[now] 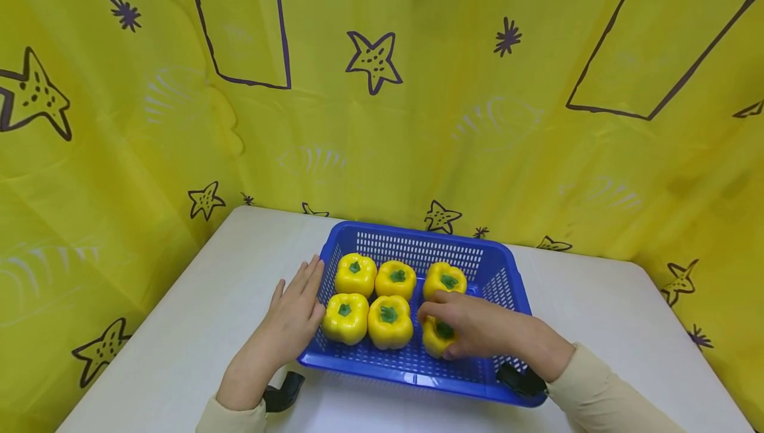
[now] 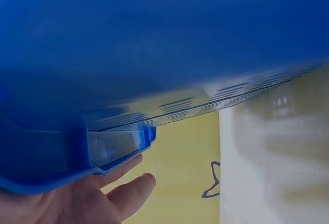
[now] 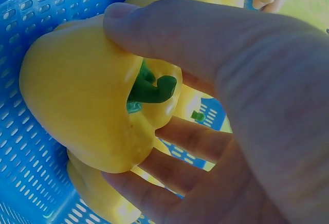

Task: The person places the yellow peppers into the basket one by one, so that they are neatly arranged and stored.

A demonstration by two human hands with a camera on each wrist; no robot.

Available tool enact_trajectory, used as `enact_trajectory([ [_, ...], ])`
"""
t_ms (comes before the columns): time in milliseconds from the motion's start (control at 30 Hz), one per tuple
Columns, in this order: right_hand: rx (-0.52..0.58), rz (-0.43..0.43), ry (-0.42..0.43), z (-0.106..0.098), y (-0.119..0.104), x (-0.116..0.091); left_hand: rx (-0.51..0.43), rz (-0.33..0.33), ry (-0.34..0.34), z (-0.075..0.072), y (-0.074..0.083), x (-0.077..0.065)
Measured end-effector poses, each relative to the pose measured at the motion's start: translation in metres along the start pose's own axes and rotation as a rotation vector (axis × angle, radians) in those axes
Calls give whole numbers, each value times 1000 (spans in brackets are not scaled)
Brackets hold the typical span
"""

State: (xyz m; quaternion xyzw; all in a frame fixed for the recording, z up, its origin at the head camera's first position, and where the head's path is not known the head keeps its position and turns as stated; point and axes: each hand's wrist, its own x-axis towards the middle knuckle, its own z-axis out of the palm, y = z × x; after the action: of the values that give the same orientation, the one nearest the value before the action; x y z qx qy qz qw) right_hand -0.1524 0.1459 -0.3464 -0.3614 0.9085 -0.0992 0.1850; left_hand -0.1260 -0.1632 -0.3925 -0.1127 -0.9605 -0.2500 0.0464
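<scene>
My right hand (image 1: 477, 321) is inside the blue plastic basket (image 1: 412, 380) and grips a yellow bell pepper (image 1: 434, 339) with a green stem. In the right wrist view, the thumb lies across one side of this bell pepper (image 3: 77, 95) and the fingers reach round the other. Behind it in the basket stands another yellow bell pepper (image 1: 443, 276). Several more yellow bell peppers (image 1: 390, 328) stand stem up in two rows on the basket's left side. Fingers straight, my left hand (image 1: 292, 317) rests against the basket's left rim.
The basket stands on a white table (image 1: 251, 247). A yellow curtain (image 1: 412, 141) with dark starfish drawings hangs behind and at both sides. Black wrist straps (image 1: 285, 393) show near both sleeves. The basket's raised wall (image 1: 412, 234) surrounds the peppers.
</scene>
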Motion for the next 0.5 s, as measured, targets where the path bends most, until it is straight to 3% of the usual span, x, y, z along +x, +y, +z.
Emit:
enact_trajectory([
  [500, -42, -29, 89, -4, -4, -6, 2, -1, 1, 0, 0, 0],
])
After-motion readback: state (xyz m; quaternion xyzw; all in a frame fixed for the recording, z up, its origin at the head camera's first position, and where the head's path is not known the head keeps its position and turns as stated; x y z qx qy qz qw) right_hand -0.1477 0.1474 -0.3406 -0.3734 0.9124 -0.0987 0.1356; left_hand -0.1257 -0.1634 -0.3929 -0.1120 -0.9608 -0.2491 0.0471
